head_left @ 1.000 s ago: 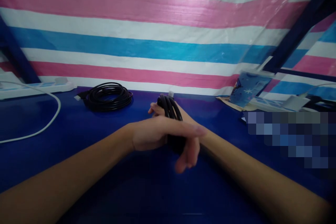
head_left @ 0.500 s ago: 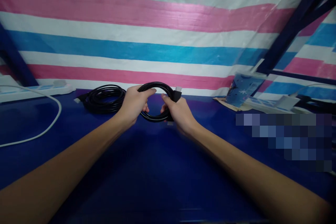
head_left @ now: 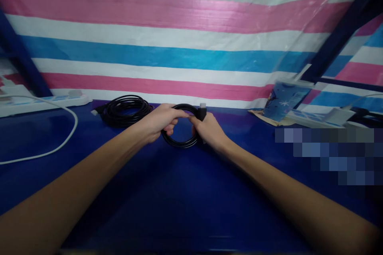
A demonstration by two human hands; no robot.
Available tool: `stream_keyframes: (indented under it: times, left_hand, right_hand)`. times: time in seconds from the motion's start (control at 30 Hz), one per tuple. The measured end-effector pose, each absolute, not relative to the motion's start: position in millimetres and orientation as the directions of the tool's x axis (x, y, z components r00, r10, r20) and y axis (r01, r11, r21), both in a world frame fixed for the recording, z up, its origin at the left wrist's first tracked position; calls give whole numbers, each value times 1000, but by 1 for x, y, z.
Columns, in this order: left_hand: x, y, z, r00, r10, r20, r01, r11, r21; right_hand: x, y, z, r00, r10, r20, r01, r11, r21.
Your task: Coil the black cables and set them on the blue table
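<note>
Both hands grip a black coiled cable point(head_left: 181, 143) in front of me, over the blue table. My left hand point(head_left: 163, 121) is closed round the left side of the coil, its thumb stretched along the top toward the right thumb. On the opposite side my right hand point(head_left: 208, 127) is closed on the coil, beside a black plug point(head_left: 202, 112) with a pale tip that points up. The fingers behind the coil are partly hidden. Just left of my left hand lies a second, larger coil of black cable point(head_left: 125, 113), with its light-tipped plug at the left.
White power strips point(head_left: 48, 104) lie at the left, with a white cord point(head_left: 73, 127) curving over the blue table point(head_left: 185, 199). At the right stand a blue patterned packet point(head_left: 284, 101) and another power strip point(head_left: 317, 118). A striped sheet point(head_left: 179, 40) hangs behind; the right side is pixelated.
The held coil has moved slightly down and right in the picture. My left thumb now reaches farther across the top, close to the right thumb. The whole view has shifted a little.
</note>
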State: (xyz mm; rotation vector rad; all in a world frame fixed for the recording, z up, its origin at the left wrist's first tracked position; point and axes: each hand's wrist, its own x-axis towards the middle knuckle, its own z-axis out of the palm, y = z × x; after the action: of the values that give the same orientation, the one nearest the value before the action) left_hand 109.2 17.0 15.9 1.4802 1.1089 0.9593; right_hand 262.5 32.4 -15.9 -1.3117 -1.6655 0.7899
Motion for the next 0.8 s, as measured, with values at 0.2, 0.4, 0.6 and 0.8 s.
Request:
stream_keyframes:
  times: [0.2, 0.4, 0.6, 0.8]
  left_hand:
    - [96, 35, 3, -37, 921, 389, 702, -253, 666]
    - [104, 35, -9, 19, 972, 234, 309, -228, 923]
    - [98, 37, 36, 114, 992, -60, -247, 86, 965]
    - [-5, 69, 50, -59, 983, -171, -360, 139, 923]
  right_hand:
    - [246, 15, -15, -237, 948, 212, 199, 261, -944]
    - [246, 19, -18, -132, 976, 173, 44, 180, -983]
    - [257, 29, -14, -206, 972, 113, 6, 117, -993]
    - [258, 30, -13, -190, 976, 109, 109, 131, -985]
